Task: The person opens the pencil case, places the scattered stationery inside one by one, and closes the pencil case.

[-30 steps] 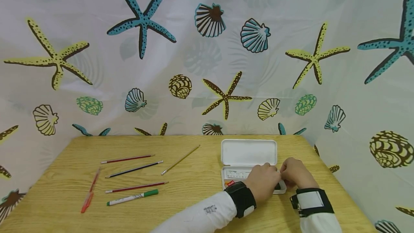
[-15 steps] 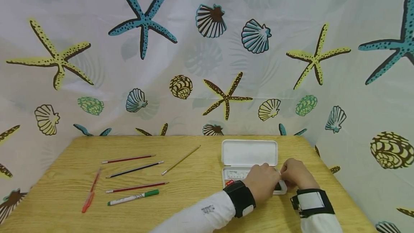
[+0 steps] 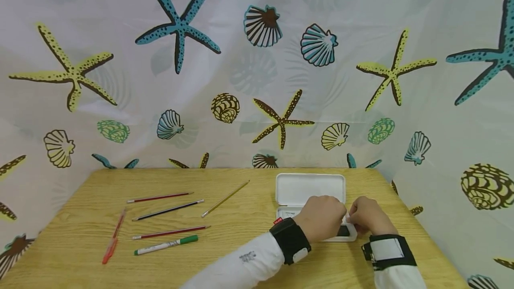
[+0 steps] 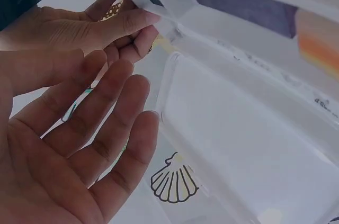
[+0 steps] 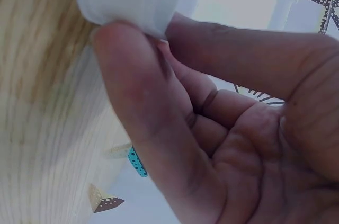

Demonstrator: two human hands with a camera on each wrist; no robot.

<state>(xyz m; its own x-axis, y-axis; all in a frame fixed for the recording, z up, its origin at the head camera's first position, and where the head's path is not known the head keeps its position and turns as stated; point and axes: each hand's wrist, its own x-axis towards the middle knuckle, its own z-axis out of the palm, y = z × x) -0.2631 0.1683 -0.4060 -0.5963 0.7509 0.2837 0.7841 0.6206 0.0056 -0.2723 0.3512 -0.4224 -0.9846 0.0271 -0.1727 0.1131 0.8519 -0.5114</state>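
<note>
A white pencil case point(image 3: 309, 189) stands at the right of the table with its lid raised. My left hand point(image 3: 321, 219) is over the case's middle and hides much of the inside. In the left wrist view the left hand point(image 4: 79, 144) has its fingers extended and apart, with nothing in them. My right hand point(image 3: 368, 216) pinches the case's right end between thumb and index finger; the right wrist view shows the thumb point(image 5: 233, 49) against the white end. Inside the case are a dark block point(image 4: 243, 9) and an orange-and-cream piece point(image 4: 318, 41).
To the left lie several pencils, among them a black pencil point(image 3: 168, 210) and a yellow pencil point(image 3: 225, 198), plus a green-capped marker point(image 3: 166, 245) and a red pen point(image 3: 114, 237). A patterned curtain point(image 3: 201, 75) hangs behind the wooden table point(image 3: 225, 246).
My left hand has shifted left and slightly up from the case's right part, baring more of the dark block. The right hand stays at the case's end.
</note>
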